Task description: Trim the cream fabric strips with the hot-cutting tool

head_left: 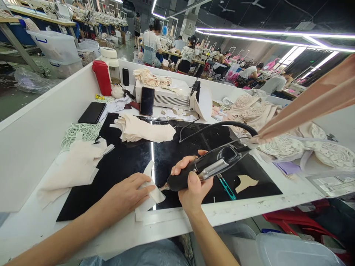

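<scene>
My right hand (194, 184) is wrapped round a black corded electric tool (210, 166) with a thin metal tip, which looks like a hot knife. Its tip points left, close to the edge of a cream fabric piece (155, 194); I cannot tell if they touch. Stretched-out fingers of my left hand (130, 192) lie on that fabric, over the black board (122, 155). The left thumb is hidden. Just right of my right hand are teal thread snips (226, 187) and a beige fabric scrap (246, 183).
Stacked cream fabric pieces (146, 128) lie behind my hands, and more fabric (74, 166) at the left. A peach cloth strip (302, 103) holds the tool's rear. Lace bra pieces (283, 147) fill the right side. A phone (146, 101) and red flask (101, 78) stand behind.
</scene>
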A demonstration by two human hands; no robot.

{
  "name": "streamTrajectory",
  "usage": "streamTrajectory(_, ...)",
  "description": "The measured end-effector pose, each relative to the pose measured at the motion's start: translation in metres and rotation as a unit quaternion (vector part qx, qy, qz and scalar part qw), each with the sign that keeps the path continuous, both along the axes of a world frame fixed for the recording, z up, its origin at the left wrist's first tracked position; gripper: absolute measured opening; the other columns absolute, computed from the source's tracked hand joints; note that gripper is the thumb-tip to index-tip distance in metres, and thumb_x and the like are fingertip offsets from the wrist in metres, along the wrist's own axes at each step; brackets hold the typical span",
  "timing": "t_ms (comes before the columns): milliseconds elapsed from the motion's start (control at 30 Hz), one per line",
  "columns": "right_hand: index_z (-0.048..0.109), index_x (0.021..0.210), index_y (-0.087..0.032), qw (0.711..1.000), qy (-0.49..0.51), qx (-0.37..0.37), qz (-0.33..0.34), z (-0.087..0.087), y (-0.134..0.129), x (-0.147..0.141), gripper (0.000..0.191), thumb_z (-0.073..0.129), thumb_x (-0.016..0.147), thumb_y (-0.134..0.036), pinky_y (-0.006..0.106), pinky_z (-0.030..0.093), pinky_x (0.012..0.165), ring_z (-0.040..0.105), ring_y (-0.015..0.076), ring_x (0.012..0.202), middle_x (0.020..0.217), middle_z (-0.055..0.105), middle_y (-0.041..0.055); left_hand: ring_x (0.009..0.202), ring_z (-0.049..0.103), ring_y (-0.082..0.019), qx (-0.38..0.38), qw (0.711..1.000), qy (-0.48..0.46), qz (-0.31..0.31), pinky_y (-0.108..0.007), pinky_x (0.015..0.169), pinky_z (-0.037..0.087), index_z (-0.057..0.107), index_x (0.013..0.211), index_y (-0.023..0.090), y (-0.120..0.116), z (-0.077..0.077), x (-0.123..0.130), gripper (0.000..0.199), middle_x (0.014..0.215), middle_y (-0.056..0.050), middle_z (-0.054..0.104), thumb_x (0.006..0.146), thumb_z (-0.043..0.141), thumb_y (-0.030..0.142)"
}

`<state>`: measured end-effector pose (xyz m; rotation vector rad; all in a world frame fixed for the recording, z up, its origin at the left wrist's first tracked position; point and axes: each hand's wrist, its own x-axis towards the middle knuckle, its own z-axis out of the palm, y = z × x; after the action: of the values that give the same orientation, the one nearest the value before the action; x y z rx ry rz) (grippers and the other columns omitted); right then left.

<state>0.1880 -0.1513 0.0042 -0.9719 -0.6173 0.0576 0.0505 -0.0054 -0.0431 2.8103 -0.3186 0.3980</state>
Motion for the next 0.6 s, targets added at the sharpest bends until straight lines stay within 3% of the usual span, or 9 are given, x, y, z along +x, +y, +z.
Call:
streamTrajectory(367,0.054,0.124,-0.031,0.999,0.012,0.020,-0.023,0.008,0.009,0.001,0.043,0.075,0.087,-0.040,0.030,0.054,0.058,0.059,0.0125,0.061,0.083,0.061,-0.0048,0.117,0.061,-0.028,-0.006,1.000,-0.008,0.006,-0.044,0.100,0.059,0.063,0.131,0.019,-0.002,-0.001,-0.001,0.031,0.126,-0.014,0.060,0.104,0.050,0.012)
streamTrajectory(600,0.053,0.128,-0.031,1.000,-0.002,0.025,-0.004,-0.001,0.016,0.003,0.043,0.074,0.090,-0.035,0.032,0.055,0.062,0.060,0.0119,0.062,0.085,0.065,-0.0045,0.118,0.063,-0.028,0.003,1.000,-0.009,0.008,-0.044,0.099,0.059,0.062,0.134,0.022,0.000,-0.003,-0.003,0.035,0.127,-0.013,0.061,0.101,0.053,0.013)
